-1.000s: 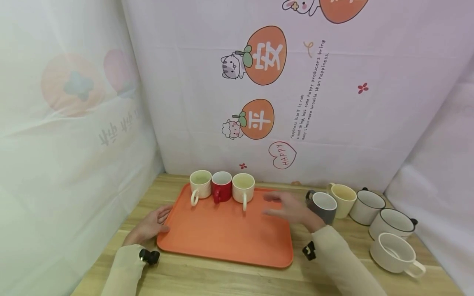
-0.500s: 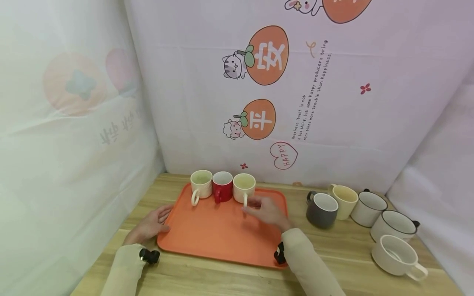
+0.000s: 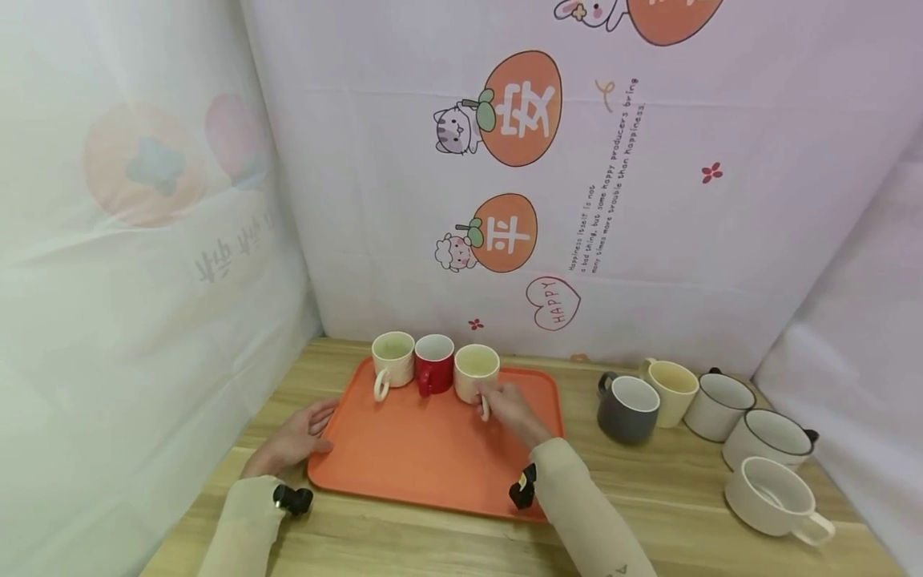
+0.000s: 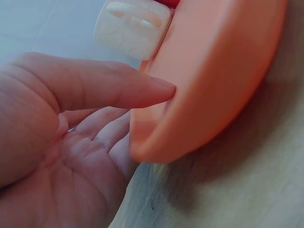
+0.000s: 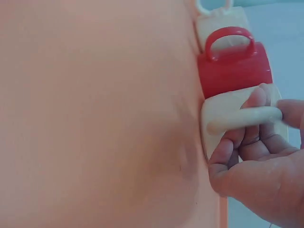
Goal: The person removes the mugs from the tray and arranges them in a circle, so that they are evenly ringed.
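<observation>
On the orange tray point(image 3: 425, 457), a cream mug point(image 3: 472, 365) stands at the right end of a row of 3 along the back edge. My right hand point(image 3: 508, 409) grips its handle point(image 5: 244, 118), with fingers through the loop and the thumb at its upper end. Beside it are a red mug point(image 3: 434, 373) and another cream mug point(image 3: 393, 369), green inside, at the far left. My left hand point(image 3: 292, 437) holds the tray's left edge; in the left wrist view its thumb point(image 4: 137, 88) presses inside the rim while the other fingers lie outside.
Right of the tray, a dark grey mug point(image 3: 627, 421) and a yellow mug point(image 3: 671, 393) stand on the wooden table point(image 3: 404, 541). Two dark-rimmed white mugs point(image 3: 717, 409) and a plain white cup point(image 3: 767, 505) continue the curve. White cloth walls point(image 3: 389, 200) enclose the table.
My right hand has moved left from the tray's right side to the cream mug and taken its handle. That mug has shifted slightly. The left hand stays at the tray's edge.
</observation>
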Motion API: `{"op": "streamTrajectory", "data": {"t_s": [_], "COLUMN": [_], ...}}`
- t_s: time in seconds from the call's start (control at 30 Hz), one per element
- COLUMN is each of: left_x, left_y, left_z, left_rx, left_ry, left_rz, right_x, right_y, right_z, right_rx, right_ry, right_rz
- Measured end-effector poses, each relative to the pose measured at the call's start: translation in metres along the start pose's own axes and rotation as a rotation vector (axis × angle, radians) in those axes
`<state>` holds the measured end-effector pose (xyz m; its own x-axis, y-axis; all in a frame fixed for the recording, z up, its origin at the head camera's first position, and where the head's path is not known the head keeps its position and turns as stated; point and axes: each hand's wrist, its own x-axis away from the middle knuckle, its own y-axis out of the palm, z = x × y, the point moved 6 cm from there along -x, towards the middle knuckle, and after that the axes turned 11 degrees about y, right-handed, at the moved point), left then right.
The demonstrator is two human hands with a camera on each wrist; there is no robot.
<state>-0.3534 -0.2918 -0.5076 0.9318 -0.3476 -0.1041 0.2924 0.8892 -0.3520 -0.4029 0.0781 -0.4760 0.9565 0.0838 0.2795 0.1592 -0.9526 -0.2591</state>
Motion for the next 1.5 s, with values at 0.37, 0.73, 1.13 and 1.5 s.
{"op": "streamTrajectory", "data": {"t_s": [0.37,0.73,1.13,1.5], "left_x": [0.001,0.001,0.003,0.004], "left_y": [-0.002,-0.004,-0.002,-0.002], "left_z": [-0.001,0.004,0.003,0.0], "left_rx": [0.001,-0.004,-0.009,0.001], "left_ry": [-0.005,-0.002,-0.003,0.02], "left_rz": [-0.007,-0.011,-0.011,-0.008], "right_x": [0.017,0.073,0.157,0.209], "right_y": [-0.016,-0.059,-0.136,-0.222], "right_z": [0.007,0.015,0.042,0.102], "right_rx": [-0.228,-0.213,-0.121,-0.042], "right_ry": [0.004,0.003,-0.08,-0.123], "right_rz": [-0.153,-0.243,-0.228,-0.323]}}
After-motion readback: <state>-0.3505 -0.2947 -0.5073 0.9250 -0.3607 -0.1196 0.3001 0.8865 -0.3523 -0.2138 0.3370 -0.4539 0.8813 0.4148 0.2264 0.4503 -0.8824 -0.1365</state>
